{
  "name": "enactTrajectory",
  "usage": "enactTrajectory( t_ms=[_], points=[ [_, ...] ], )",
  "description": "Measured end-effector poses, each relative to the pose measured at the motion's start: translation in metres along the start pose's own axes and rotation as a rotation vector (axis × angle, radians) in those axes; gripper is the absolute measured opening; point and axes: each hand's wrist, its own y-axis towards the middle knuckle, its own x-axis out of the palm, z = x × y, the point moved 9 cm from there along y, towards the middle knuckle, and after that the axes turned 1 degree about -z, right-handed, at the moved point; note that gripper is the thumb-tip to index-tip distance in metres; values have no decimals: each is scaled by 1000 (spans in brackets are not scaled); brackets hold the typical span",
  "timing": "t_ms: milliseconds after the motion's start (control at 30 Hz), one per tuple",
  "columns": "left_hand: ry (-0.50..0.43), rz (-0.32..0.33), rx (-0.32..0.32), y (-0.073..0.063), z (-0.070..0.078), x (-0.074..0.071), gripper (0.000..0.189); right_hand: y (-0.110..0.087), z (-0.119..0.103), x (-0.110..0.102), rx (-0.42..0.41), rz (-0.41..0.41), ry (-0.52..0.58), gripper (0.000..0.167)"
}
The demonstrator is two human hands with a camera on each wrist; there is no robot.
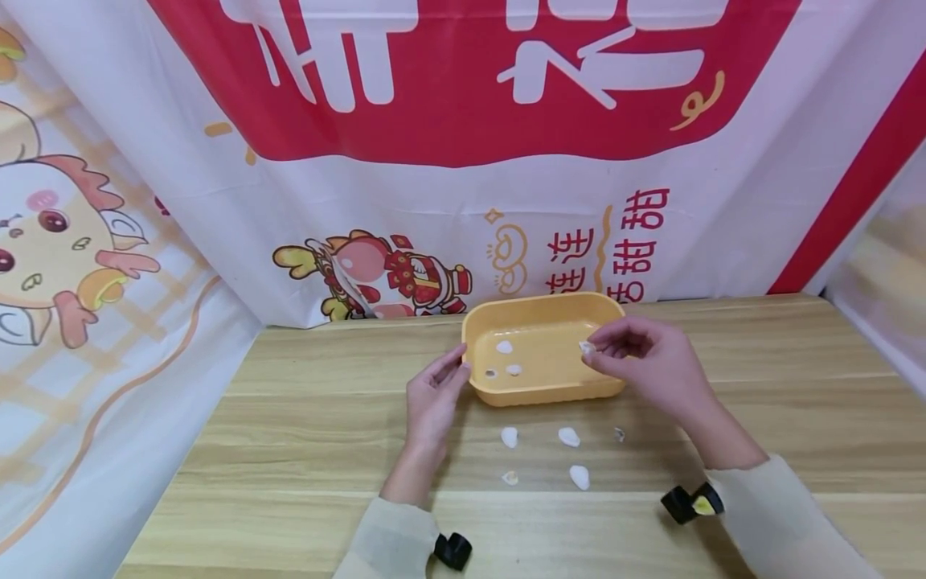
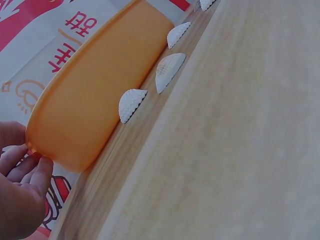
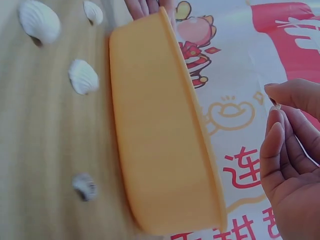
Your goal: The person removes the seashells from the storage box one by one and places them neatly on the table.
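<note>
A yellow plastic basin (image 1: 546, 396) stands on the table. My left hand (image 1: 434, 394) grips its left end, thumb and fingers at the rim; the left wrist view shows the fingertips against the basin's corner. Over the basin's right side, my right hand (image 1: 644, 358) pinches a small whitish seashell (image 1: 587, 347) between thumb and fingertips, mostly hidden by them in the right wrist view. Three small shells lie inside, including a white seashell (image 1: 504, 346) toward the left. In front of the basin lie several more, among them a ribbed white seashell (image 3: 84, 77) and a small grey shell (image 1: 619, 434).
The light wood table (image 1: 289, 450) ends at the back against a printed white and red cloth (image 1: 434, 185). More cloth hangs at the left and right sides. Black wrist cameras sit on both sleeves, such as the right camera (image 1: 690, 504).
</note>
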Motion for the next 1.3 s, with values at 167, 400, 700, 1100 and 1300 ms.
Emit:
enactTrajectory(
  t_ms=[167, 400, 700, 1100, 1300],
  points=[
    [-4, 1, 6, -1, 0, 0, 35, -18, 9, 1, 6, -1, 1, 25],
    [-3, 0, 7, 1, 1, 1, 35, -43, 22, 1, 28, -34, -14, 23],
    [-32, -1, 25, -2, 2, 1, 35, -67, 43, -2, 73, -64, -51, 23],
    [-37, -9, 19, -1, 4, 2, 36, -88, 77, 8, 233, -260, -45, 28],
    [-41, -7, 20, -1, 3, 2, 35, -89, 83, 12, 252, -305, -69, 25]
  ],
)
